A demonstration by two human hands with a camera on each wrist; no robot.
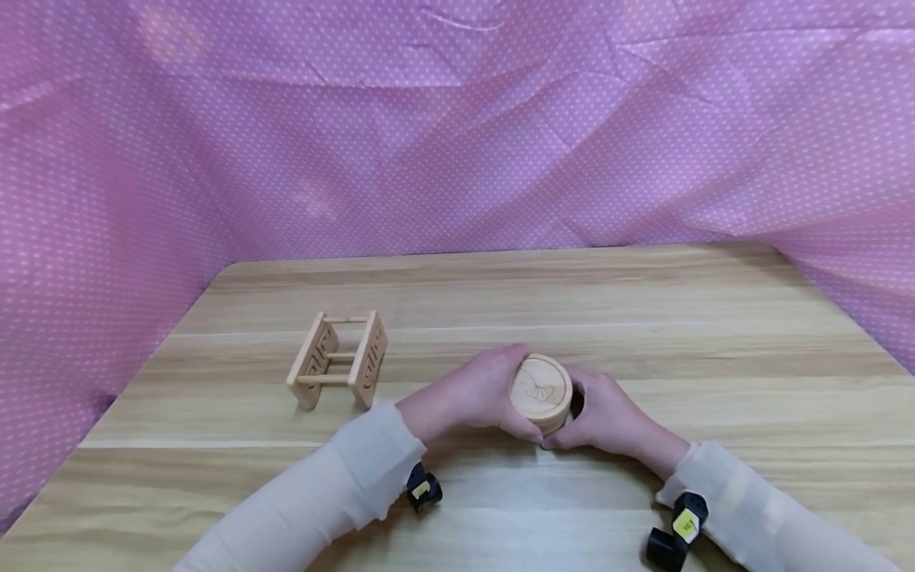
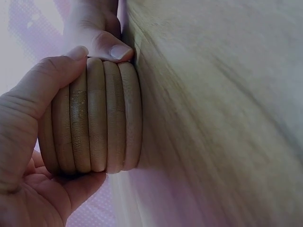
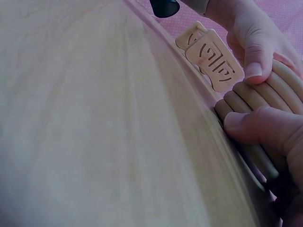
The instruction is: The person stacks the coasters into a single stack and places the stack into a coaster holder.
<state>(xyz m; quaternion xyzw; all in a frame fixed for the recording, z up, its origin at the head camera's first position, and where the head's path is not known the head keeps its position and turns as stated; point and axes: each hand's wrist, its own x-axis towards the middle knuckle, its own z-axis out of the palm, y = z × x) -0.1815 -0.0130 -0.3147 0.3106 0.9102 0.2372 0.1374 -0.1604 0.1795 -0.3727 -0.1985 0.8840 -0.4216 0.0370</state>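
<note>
A stack of several round wooden coasters (image 1: 541, 388) stands on the table, the top one engraved with a leaf-like line drawing. My left hand (image 1: 486, 395) grips the stack from the left, its thumb across the upper coasters in the left wrist view. From the other side my right hand (image 1: 608, 417) holds the same stack, with its thumb (image 3: 255, 124) against the lower coasters. Both thumbs come close together at the near side. In the left wrist view the coasters (image 2: 97, 116) lie edge to edge, the lowest meeting the tabletop. The right hand's other fingers are mostly hidden.
A wooden rack (image 1: 363, 361) with carved side panels and thin crossbars stands to the left of my hands. The wood-grain table (image 1: 572, 298) reaches back to a pink dotted curtain (image 1: 457, 143), which also hangs at both sides.
</note>
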